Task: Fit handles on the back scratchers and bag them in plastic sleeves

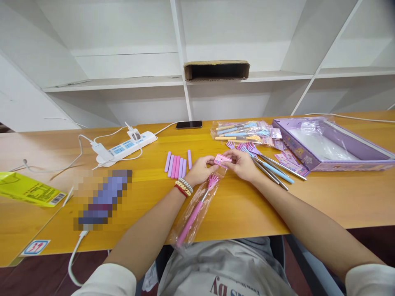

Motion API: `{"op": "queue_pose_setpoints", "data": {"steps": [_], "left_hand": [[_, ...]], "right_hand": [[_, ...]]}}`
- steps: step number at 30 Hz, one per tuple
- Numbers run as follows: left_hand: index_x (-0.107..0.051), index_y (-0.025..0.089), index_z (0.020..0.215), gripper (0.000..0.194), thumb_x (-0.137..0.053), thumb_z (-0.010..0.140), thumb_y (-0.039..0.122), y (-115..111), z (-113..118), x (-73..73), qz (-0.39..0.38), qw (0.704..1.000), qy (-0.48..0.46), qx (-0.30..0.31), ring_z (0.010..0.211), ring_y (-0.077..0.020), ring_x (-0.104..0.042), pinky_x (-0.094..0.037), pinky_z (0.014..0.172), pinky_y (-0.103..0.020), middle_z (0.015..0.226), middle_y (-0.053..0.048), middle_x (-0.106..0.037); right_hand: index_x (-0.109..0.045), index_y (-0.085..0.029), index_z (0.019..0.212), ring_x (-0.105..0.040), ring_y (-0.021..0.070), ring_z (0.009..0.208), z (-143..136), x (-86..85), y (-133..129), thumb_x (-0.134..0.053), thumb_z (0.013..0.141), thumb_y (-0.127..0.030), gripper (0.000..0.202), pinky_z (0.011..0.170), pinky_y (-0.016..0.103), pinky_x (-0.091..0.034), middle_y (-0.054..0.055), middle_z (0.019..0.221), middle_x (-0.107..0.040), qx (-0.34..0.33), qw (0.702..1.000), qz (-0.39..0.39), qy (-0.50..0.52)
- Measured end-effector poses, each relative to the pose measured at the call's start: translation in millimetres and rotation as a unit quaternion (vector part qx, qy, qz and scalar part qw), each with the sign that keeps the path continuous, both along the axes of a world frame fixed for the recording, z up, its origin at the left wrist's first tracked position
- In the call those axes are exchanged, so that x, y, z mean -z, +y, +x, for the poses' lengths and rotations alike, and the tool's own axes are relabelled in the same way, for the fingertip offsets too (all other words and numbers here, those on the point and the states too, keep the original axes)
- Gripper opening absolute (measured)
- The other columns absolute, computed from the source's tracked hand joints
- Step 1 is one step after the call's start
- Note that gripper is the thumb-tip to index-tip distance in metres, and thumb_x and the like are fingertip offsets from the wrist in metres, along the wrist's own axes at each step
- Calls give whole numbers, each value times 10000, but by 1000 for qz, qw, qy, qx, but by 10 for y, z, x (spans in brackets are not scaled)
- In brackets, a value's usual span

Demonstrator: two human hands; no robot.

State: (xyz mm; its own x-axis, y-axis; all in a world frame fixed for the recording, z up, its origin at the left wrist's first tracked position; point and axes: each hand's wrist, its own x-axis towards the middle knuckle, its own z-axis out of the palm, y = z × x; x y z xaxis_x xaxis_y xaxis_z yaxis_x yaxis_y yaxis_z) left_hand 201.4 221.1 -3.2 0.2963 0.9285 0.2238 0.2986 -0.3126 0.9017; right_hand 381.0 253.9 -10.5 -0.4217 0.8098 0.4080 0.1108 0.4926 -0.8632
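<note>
A pink printed card [221, 159] is pinched between the fingertips of my left hand [200, 170] and my right hand [242, 163]. Below it hangs a clear plastic bag [207, 207] with a pink back scratcher [191, 217] inside, its claw end toward my hands and its handle toward me. The card is at the bag's top; whether it is attached there I cannot tell. Left of my hands lie several pink and purple handle sleeves [176, 166]. Just beyond my right hand is a pile of unbagged back scratchers [271, 166] with metal rods.
Bagged back scratchers [243, 132] and loose pink cards [293, 162] lie near a purple box [327, 167]. A power strip [126, 149], a charging phone [105, 197], a black phone [189, 125] and a yellow packet [27, 190] are on the table. A cardboard box [217, 63] sits on the shelf.
</note>
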Motion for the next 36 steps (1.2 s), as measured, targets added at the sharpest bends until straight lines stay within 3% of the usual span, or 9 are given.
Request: {"op": "queue_pose_setpoints", "data": {"steps": [8, 14, 19, 21, 29, 36], "left_hand": [[-600, 110, 987, 271, -624, 738, 213, -22, 15, -24, -9, 999, -38, -9, 926, -182, -607, -459, 861, -336, 1024, -107, -650], [-607, 104, 961, 245, -613, 748, 227, -13, 13, -19, -13, 999, -47, -19, 898, -183, -616, -468, 844, -336, 989, -109, -663], [-602, 110, 958, 264, -626, 731, 243, 16, 7, 26, -30, 997, -65, -27, 878, -179, -621, -476, 820, -327, 983, -102, -663], [-604, 114, 951, 265, -621, 740, 272, 17, 14, 26, -38, 996, -72, -32, 867, -176, -623, -476, 811, -318, 962, -93, -668], [-611, 120, 849, 296, -574, 767, 402, 20, 41, 16, -44, 994, -63, -76, 751, -158, -616, -476, 685, -273, 831, -59, -673], [-595, 122, 798, 165, -599, 734, 275, 28, 29, 14, -52, 995, -65, -64, 719, -142, -603, -472, 682, -271, 781, -40, -651]], "right_hand": [[-567, -178, 970, -596, 160, 633, -3, 7, 16, -680, 665, -321, 356, 585, 289, -493, 36, 766, -644, 9, 1000, -15, -7], [-571, -183, 963, -586, 148, 634, 11, -31, -1, -718, 630, -348, 400, 592, 275, -493, 20, 740, -637, 5, 1000, -10, -19], [-600, -168, 927, -565, 117, 539, 30, -66, 6, -565, 765, -395, 282, 501, 255, -477, 38, 768, -655, -2, 998, -53, -15], [-590, -168, 933, -544, 106, 493, 28, -69, 6, -569, 761, -375, 270, 478, 251, -469, 26, 717, -650, -7, 998, -68, 3], [-564, -172, 949, -601, 128, 576, -15, -26, 3, -663, 668, -289, 320, 535, 257, -486, 27, 730, -666, -17, 995, -85, 43], [-573, -175, 940, -617, 151, 612, -6, -60, -11, -635, 705, -320, 282, 565, 280, -495, 27, 721, -665, -7, 997, -77, 29]]}}
